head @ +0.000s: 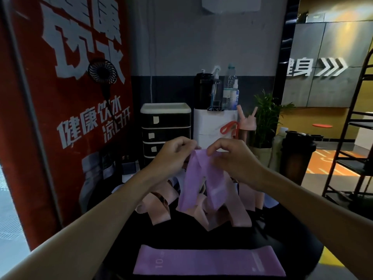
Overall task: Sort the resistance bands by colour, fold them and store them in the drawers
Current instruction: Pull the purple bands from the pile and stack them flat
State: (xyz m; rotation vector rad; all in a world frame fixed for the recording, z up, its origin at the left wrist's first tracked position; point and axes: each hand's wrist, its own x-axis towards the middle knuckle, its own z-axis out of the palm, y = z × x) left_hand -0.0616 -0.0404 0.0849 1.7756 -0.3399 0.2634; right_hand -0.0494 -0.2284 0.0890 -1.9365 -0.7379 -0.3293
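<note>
A purple resistance band (198, 178) hangs in the air, doubled over at its top, above a heap of pink bands (228, 213) on the dark round table (286, 245). My left hand (173, 152) pinches its top left edge. My right hand (234, 158) pinches its top right edge. A second purple band (207, 261) lies flat near the table's front edge. The black drawer unit (166, 128) with three labelled drawers stands behind the hands, all drawers closed.
A white box (210, 128) beside the drawers carries bottles (228, 89) and a red loop (229, 127). A small fan (103, 72) hangs on the red poster at left. A potted plant (264, 118), a dark bin (296, 156) and a metal rack (351, 142) stand at right.
</note>
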